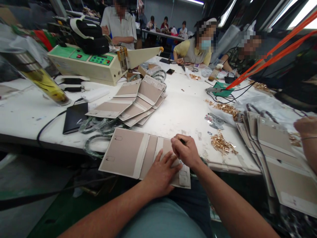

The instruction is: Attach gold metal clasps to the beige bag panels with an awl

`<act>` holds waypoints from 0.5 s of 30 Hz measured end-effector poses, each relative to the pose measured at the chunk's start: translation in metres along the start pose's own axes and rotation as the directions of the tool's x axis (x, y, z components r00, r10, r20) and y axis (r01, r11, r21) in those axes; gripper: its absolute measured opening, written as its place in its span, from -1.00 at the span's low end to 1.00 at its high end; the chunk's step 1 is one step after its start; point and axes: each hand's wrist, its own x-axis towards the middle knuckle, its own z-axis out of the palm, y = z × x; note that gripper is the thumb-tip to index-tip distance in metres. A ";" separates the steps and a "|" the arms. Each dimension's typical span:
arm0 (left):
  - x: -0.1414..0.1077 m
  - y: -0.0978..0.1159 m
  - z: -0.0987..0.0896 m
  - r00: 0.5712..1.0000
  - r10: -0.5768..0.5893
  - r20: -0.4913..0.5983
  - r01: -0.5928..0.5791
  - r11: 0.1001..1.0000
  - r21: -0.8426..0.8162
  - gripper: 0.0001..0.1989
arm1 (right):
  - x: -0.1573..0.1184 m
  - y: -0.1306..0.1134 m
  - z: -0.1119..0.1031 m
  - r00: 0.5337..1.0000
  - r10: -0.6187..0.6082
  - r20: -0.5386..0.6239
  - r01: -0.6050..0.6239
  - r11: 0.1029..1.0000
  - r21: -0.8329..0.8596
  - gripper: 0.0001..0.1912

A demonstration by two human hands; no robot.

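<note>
Matt, papery surfaces among glossy metal and plastic

The open panel [126, 150] looks like smooth, matt beige cardboard with paler, paper-like strips; the stacked panels [123, 106] share that finish. The small pieces [222, 143] are shiny, gold-coloured metal. Glossy, clear plastic appears to wrap the looped handles [93, 145]. The tabletop [183, 109] is smooth but scuffed. The black bag [90, 34] looks like matt cloth.

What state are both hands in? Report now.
Left hand: open, fingers spread on the board.
Right hand: closed around a small dark item, mostly hidden.
</note>
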 end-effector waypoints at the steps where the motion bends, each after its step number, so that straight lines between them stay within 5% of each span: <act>1: 0.000 0.000 -0.001 1.000 -0.001 -0.002 0.001 1.000 -0.004 -0.22 | 0.002 0.000 0.001 0.999 0.009 0.031 -0.007 0.998 -0.065 -0.56; 4: 0.001 0.000 0.000 1.000 0.001 0.004 -0.001 1.000 -0.011 -0.21 | 0.004 0.000 -0.002 0.997 0.035 0.073 -0.023 0.987 -0.156 -0.55; 15: 0.001 0.001 0.000 1.000 -0.003 0.019 0.003 1.000 0.004 -0.18 | -0.012 0.000 -0.011 1.000 -0.019 0.016 0.019 1.000 0.023 -0.53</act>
